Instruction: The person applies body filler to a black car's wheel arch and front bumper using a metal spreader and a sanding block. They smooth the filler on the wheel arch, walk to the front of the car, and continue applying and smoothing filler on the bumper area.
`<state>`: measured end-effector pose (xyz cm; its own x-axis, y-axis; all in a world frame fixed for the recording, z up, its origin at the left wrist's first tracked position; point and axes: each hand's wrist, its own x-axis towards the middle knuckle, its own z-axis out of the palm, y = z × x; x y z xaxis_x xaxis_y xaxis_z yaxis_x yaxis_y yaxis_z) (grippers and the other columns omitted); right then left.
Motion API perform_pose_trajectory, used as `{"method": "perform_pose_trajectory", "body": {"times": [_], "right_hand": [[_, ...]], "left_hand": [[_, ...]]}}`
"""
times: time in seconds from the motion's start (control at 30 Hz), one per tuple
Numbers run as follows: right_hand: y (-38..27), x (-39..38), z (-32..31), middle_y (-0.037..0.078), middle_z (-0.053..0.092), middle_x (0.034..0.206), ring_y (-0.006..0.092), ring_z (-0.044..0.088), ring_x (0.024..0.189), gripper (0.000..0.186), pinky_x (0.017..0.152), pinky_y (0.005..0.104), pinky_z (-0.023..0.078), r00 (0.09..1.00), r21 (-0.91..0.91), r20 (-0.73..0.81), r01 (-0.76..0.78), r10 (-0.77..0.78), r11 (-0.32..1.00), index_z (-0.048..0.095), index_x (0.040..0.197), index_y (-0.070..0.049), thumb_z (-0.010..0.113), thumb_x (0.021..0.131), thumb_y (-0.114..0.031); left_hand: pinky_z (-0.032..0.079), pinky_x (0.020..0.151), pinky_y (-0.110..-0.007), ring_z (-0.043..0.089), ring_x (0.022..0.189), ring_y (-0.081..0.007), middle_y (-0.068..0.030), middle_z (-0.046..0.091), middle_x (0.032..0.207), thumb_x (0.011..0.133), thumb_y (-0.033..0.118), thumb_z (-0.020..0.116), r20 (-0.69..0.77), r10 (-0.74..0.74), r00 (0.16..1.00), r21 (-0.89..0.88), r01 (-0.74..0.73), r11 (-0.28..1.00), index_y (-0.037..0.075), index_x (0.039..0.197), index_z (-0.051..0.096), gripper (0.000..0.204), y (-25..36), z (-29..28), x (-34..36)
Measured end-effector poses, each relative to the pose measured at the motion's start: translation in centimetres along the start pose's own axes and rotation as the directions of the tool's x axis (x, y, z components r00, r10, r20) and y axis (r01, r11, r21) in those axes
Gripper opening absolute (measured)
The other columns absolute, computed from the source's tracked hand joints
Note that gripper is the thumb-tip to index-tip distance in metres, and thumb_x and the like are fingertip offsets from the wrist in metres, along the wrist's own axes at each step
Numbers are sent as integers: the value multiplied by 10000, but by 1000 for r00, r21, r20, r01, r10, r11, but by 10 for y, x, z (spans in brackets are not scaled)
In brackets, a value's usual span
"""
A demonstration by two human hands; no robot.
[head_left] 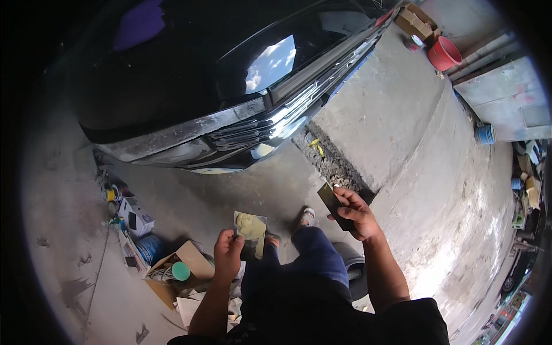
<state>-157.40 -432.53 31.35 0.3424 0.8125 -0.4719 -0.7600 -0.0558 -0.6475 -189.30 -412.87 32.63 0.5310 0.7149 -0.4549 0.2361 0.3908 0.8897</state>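
My left hand is closed on the edge of a flat rectangular plate, held in front of my left leg. A smear of pale yellow paste that looks like putty covers its upper part. In my right hand is a thin dark flat spreader, gripped between thumb and fingers and tilted up to the left. The two tools are well apart. Beyond both hands stands a black car, its front bumper showing a dull grey strip. Neither tool touches the car.
An open cardboard box with a green-lidded can stands at my left, near a blue tin and a white box. A dark bucket is by my right leg. A rubble-filled trench cuts the concrete floor. A red bucket sits far right.
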Motion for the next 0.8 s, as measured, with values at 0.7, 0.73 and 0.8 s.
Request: {"method": "perform_pose_trajectory", "body": {"times": [0.7,0.73,0.8], "right_hand": [[47,260,-119,64,575,1451,349,468,1339,674,1030,540,366,802,-924,382,328,-459,-197,533,1421,-100,597,766,48],[51,273,-122,65,572,1456,350,467,1341,676,1026,530,365,780,-910,412,335,-471,-242,536,1419,-103,591,764,55],[60,294,-128,54,586,1441,347,479,1331,654,988,528,376,710,-875,481,350,-514,-335,557,1391,-111,580,762,68]], "left_hand": [[518,757,-306,682,854,-171,-152,699,919,946,65,630,472,107,875,425,-332,842,-25,1092,597,175,-213,79,298],[511,771,-295,662,863,-149,-131,696,930,953,61,625,496,122,860,441,-370,818,-24,1094,595,167,-219,82,312],[498,800,-274,621,882,-104,-89,689,953,967,53,614,544,152,825,469,-449,761,-22,1097,590,152,-224,87,334]]}}
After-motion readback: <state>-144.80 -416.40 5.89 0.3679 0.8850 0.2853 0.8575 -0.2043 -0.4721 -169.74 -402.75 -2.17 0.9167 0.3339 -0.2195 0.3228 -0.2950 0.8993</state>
